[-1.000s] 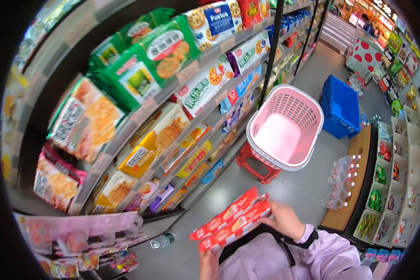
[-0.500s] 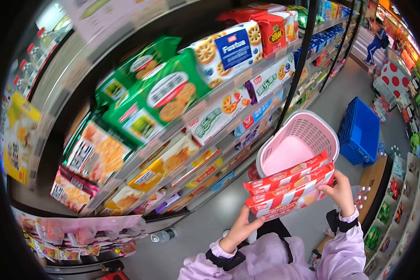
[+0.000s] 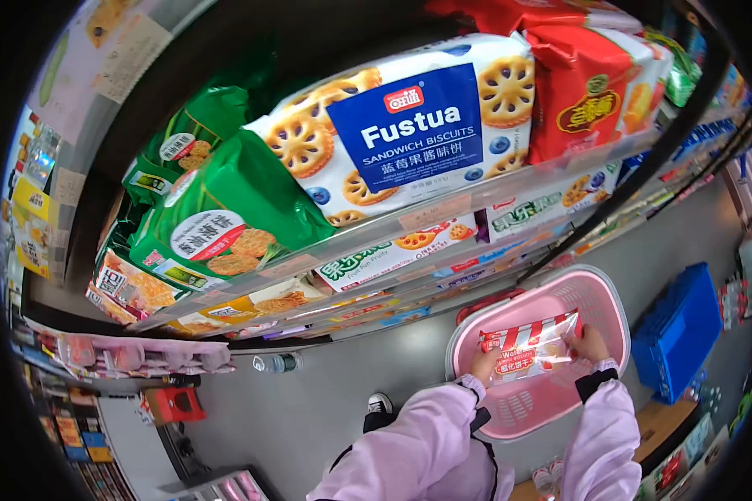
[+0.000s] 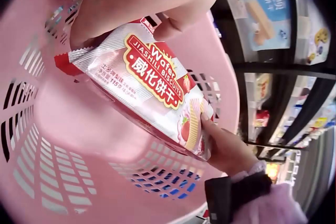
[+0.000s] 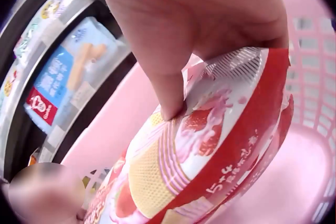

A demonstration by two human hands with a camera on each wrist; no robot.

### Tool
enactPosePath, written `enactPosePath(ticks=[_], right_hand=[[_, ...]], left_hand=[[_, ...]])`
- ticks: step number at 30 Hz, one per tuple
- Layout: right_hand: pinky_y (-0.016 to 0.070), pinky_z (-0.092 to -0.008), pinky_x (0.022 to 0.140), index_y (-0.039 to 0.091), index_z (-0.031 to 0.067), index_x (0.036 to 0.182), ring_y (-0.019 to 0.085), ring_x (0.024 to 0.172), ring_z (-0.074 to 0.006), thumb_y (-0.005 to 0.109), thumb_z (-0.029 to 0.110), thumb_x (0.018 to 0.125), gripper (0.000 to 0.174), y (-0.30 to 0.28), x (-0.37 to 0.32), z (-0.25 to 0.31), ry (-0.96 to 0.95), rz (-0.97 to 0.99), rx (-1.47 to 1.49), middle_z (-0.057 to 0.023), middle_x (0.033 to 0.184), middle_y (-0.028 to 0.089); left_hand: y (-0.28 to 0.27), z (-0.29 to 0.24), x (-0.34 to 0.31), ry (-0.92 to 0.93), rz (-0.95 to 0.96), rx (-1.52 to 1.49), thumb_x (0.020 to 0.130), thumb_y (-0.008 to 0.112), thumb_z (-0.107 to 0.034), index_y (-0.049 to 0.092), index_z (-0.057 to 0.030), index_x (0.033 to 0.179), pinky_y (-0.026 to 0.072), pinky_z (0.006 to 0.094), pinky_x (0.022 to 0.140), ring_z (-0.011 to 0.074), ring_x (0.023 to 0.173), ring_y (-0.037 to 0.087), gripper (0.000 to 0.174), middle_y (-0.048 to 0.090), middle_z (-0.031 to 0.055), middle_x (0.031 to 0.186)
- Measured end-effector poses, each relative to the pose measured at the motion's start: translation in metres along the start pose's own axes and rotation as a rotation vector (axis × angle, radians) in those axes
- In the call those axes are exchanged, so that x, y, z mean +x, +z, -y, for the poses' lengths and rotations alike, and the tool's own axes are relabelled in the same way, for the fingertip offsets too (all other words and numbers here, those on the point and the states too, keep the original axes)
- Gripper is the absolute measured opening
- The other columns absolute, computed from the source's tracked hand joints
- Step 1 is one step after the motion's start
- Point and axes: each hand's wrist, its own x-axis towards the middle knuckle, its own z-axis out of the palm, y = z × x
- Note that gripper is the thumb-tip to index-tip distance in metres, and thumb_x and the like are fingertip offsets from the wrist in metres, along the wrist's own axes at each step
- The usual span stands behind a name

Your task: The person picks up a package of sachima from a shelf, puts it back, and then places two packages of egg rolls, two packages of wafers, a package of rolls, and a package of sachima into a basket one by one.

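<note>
Both hands hold a red and white packet of wafer biscuits (image 3: pixel 530 344) inside the mouth of the pink basket (image 3: pixel 619 321). At its left end my left hand (image 3: pixel 484 365) grips it, thumb over the front in the left wrist view. My right hand (image 3: pixel 592 344) pinches the other end, thumb pressed on the printed strawberry wafer side (image 5: pixel 205 124). A second red packet edge (image 5: pixel 286 121) shows behind the first in the right wrist view. Below the packets the pink basket floor is visible.
Shelves on the left carry a Fustua sandwich biscuit pack (image 3: pixel 418 125), green biscuit bags (image 3: pixel 226 221) and a red pack (image 3: pixel 585 92). Beyond the pink basket sits a blue crate (image 3: pixel 677 334). A water bottle (image 3: pixel 277 362) lies on the floor, with a red stool (image 3: pixel 175 404) behind.
The wafer packets have moved from in front of my body to within the basket's mouth, and both hands now hold them there. The view has shifted closer to the shelf and basket.
</note>
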Motion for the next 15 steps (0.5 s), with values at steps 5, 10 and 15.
enactPosePath(ticks=[5, 10, 15], right_hand=[[0.0479, -0.0304, 0.049, 0.058, -0.0063, 0.095, 0.060, 0.061, -0.0171, 0.070, 0.028, 0.070, 0.044, 0.059, 0.097, -0.067, 0.071, 0.048, 0.228, -0.0127, 0.077, 0.062], [0.0474, -0.0303, 0.057, 0.059, -0.0047, 0.098, 0.059, 0.068, -0.0177, 0.069, 0.024, 0.070, 0.042, 0.075, 0.127, -0.083, 0.080, 0.089, 0.372, -0.0110, 0.084, 0.062], [0.0475, -0.0296, 0.058, 0.057, -0.0033, 0.104, 0.059, 0.072, -0.0172, 0.070, 0.027, 0.071, 0.047, 0.071, 0.130, -0.070, 0.153, 0.124, 0.278, -0.0103, 0.087, 0.062]], left_hand=[[0.000, 0.017, 0.038, -0.041, -0.262, 0.253, 0.070, 0.062, -0.023, 0.064, 0.0011, 0.085, 0.0501, 0.0356, 0.060, 0.0222, 0.069, 0.064, 0.029, 0.065, 0.0146, 0.079], [0.011, 0.042, 0.064, 0.216, -0.395, 0.026, 0.070, 0.054, 0.002, 0.047, -0.0001, 0.111, 0.0530, 0.0335, 0.063, 0.0231, 0.073, 0.062, 0.042, 0.061, 0.0130, 0.091], [0.010, 0.056, 0.060, 0.139, -0.407, 0.139, 0.071, 0.054, 0.000, 0.047, 0.0010, 0.110, 0.0535, 0.0352, 0.059, 0.0226, 0.073, 0.063, 0.039, 0.060, 0.0135, 0.092]])
